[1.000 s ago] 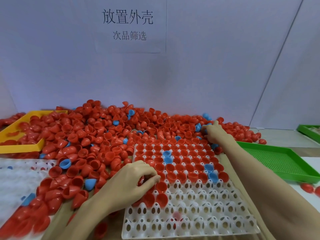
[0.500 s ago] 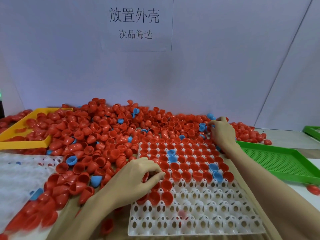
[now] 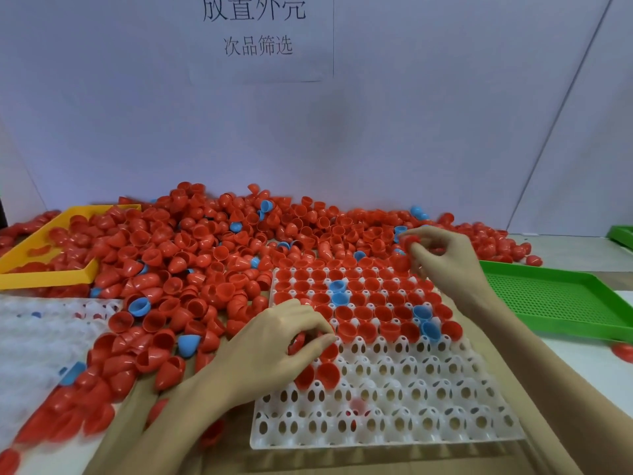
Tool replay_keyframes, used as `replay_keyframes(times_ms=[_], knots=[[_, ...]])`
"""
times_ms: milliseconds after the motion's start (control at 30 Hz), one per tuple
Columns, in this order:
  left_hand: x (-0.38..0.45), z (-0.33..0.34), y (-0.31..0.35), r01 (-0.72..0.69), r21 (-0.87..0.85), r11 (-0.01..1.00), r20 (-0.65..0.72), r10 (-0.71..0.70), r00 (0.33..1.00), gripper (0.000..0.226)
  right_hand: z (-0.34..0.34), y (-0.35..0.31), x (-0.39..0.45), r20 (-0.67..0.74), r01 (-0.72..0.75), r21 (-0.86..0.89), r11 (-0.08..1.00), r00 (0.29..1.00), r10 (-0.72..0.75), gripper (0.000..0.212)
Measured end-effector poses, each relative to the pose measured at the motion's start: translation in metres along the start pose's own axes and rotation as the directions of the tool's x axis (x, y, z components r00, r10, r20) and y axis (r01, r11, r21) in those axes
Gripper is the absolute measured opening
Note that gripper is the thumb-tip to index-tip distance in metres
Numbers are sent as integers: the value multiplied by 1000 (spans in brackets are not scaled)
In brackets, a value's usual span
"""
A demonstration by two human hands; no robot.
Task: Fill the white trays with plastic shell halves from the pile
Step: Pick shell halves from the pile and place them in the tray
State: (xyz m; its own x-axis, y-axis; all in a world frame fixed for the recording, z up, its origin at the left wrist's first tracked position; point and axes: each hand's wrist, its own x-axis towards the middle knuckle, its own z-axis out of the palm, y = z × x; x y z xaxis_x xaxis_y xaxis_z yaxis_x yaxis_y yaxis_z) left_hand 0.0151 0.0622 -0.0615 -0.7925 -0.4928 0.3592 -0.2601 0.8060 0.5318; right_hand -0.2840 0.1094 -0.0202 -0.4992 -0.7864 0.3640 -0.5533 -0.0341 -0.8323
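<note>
2 hands are working in my view. My left hand [image 3: 274, 344] curls around red shell halves [image 3: 298, 339] over the white tray [image 3: 394, 406], whose far rows are filled while the near ones sit bare. My right hand [image 3: 442, 255] pinches 1 red shell [image 3: 409, 241] at the tray's far right corner, beside the pile [image 3: 191, 255] and near a green tray [image 3: 561, 299].
</note>
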Motion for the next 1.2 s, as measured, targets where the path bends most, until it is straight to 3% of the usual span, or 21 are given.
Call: replay_keyframes(times_ms=[133,300,400,533,600,700,900,1067,1200], knots=[[-1,6,8,-14,-22,1000,-51,13,999,29,7,-23,-49,264,-20,94,995,965,-6,27],[-1,13,14,26,-167,986,-72,-39,997,60,22,-33,-78,426,-46,119,992,905,-10,33],[-1,21,21,13,-238,971,-99,-38,994,47,26,-31,-87,485,-45,139,989,874,-28,34],[1,25,27,22,-370,929,-139,-79,987,25,25,-28,-93,502,0,134,991,862,-68,30],[1,23,27,89,-470,878,-113,-159,981,26,22,-29,-91,506,7,178,984,857,-98,24],[2,20,22,153,-488,859,-115,-236,965,27,15,-30,-88,544,-17,244,970,830,-122,23],[4,18,19,155,-610,777,-135,-294,946,26,13,-27,-84,561,-9,233,973,818,-127,30],[5,19,19,165,-588,792,-121,-287,950,36,15,-24,-85,568,23,236,971,808,-157,32],[4,18,18,208,-584,785,-70,-304,950,23,20,-23,-89,517,20,238,971,844,-144,21]])
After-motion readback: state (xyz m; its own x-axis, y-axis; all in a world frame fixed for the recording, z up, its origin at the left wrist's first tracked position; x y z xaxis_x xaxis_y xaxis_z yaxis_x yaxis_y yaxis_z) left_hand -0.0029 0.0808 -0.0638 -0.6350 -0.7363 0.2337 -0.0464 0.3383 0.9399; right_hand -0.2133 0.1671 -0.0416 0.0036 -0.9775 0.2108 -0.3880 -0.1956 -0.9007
